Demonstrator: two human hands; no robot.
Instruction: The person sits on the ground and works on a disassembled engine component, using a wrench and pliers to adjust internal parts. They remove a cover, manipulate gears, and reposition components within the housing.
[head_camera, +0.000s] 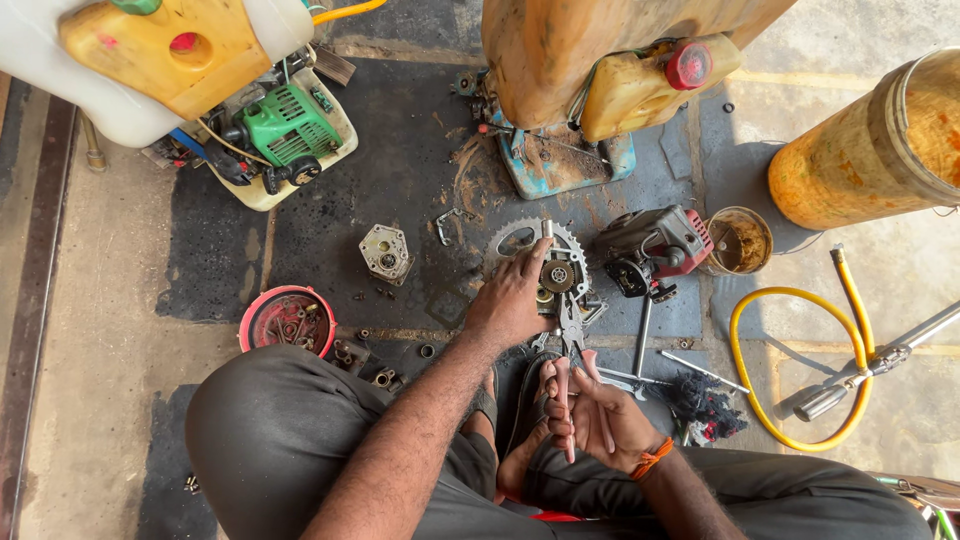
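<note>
Person sits on the floor (110, 300) with knees wide, and the work lies in the gap just beyond the feet, close enough for both arms to reach without leaning. The left hand (510, 295) lies palm down, fingers spread and pressing on a toothed sprocket wheel (520, 240), apparently to pin it flat against the dark mat (400, 180) so it cannot turn or slide; forearm runs straight out from the left knee, wrist low. The right hand (590, 410) is clenched around the pink-sleeved handles of a pair of pliers (572, 335), the tool pointing away from the body with its nose at a small round hub part (557, 276) sitting at the near right edge of the sprocket; whether the nose actually bites the part I cannot tell. Right wrist, with an orange band (652, 458), rests near the foot, elbow tucked, which would steady the squeeze. Loose parts are kept within arm's reach: a red bowl (287, 320) of small hardware to the near left, a pale metal housing (385, 252) left of the sprocket, a red small engine (655, 245) to the right, a metal tin (740, 240) beside it. Farther right, a yellow hose (800, 300) loops on the concrete.
</note>
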